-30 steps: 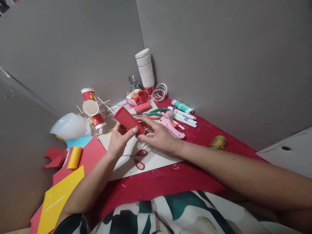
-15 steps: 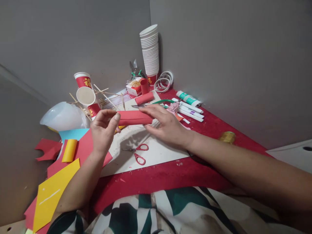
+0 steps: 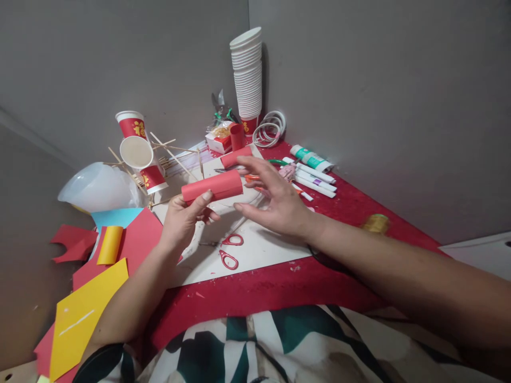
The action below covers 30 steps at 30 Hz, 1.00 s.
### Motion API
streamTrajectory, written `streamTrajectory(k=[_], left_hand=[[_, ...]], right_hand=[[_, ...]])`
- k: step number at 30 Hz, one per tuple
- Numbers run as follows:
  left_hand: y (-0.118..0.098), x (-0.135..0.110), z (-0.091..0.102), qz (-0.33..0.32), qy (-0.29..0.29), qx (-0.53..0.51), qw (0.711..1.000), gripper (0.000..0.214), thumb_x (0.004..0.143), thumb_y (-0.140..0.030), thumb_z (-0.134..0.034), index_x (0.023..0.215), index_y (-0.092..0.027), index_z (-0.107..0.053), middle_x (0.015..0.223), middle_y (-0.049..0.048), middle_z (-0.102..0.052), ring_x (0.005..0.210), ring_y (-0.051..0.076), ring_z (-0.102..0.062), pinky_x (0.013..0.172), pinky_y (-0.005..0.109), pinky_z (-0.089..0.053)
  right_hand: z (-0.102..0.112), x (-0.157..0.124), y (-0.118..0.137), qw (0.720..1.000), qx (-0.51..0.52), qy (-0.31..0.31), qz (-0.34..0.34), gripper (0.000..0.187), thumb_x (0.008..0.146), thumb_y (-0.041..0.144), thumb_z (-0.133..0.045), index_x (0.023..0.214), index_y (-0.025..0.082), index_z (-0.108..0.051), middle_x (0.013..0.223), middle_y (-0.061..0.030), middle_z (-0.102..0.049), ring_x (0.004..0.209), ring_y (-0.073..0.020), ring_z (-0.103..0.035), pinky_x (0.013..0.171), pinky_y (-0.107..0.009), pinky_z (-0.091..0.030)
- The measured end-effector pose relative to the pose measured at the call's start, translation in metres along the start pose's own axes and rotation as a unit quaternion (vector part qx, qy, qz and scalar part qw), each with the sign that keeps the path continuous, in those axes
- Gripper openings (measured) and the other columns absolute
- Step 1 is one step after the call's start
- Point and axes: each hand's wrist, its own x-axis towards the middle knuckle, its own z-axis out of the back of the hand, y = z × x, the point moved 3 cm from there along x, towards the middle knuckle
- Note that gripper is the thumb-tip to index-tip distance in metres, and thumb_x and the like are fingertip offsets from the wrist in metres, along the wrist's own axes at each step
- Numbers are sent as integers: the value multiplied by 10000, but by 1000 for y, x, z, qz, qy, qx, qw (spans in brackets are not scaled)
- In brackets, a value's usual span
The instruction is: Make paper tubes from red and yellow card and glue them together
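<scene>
My left hand (image 3: 184, 221) grips a rolled red paper tube (image 3: 212, 186) from below, thumb on its front, holding it level above a white board (image 3: 255, 250). Just right of the tube hovers my right hand (image 3: 275, 202), fingers spread and not touching it. Red-handled scissors (image 3: 228, 251) lie on the board below both hands. A second red paper roll (image 3: 235, 157) lies farther back.
A tall stack of white cups (image 3: 248, 74) stands in the corner beside tape rings (image 3: 270, 129). Red printed cups with wooden sticks (image 3: 138, 151) sit at the left, near a clear plastic bag (image 3: 98, 187). Glue tubes and markers (image 3: 311, 170) lie right. Yellow and red paper sheets (image 3: 85, 314) spread at the left front.
My right hand has let go of the red tube and opened beside it. My left hand now holds the tube alone, turned level.
</scene>
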Motion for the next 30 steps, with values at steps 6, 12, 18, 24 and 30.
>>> streamTrajectory(k=[6,12,18,24,30], left_hand=[[1,-4,-1,-91,-11,16,996,220,794,-381,-829,852,-177,-773,599,-14,-700,494,107,-672,491,184,-518],[4,-6,-3,-127,-22,33,991,176,812,-359,-818,830,-188,-783,591,-7,-709,481,101,-654,512,199,-537],[6,-9,-4,-153,-36,46,987,207,808,-380,-818,842,-179,-784,583,-13,-696,474,105,-648,518,218,-555],[8,-6,-5,-128,-13,13,992,250,785,-423,-831,853,-188,-778,647,1,-731,501,113,-659,542,237,-578],[11,-4,-4,-117,15,5,993,267,788,-432,-830,903,-195,-785,626,4,-724,527,133,-682,548,242,-585]], right_hand=[[-4,3,-9,962,206,-47,-173,299,794,404,-771,992,238,-621,1275,-67,-640,1213,-241,-610,958,-401,-542],[-6,3,-8,930,292,-69,-211,408,689,403,-871,958,249,-604,1287,-45,-624,1249,-231,-583,980,-389,-533],[-6,4,-7,926,301,-77,-215,401,693,424,-866,919,233,-594,1289,-56,-617,1266,-230,-574,992,-386,-530],[-8,2,-6,931,302,-59,-196,490,730,353,-840,1104,280,-532,1298,-43,-614,1234,-201,-588,970,-355,-531],[-13,-2,1,946,286,-17,-149,803,746,324,-835,1411,318,-384,1365,-57,-582,1278,-211,-572,1072,-383,-490]])
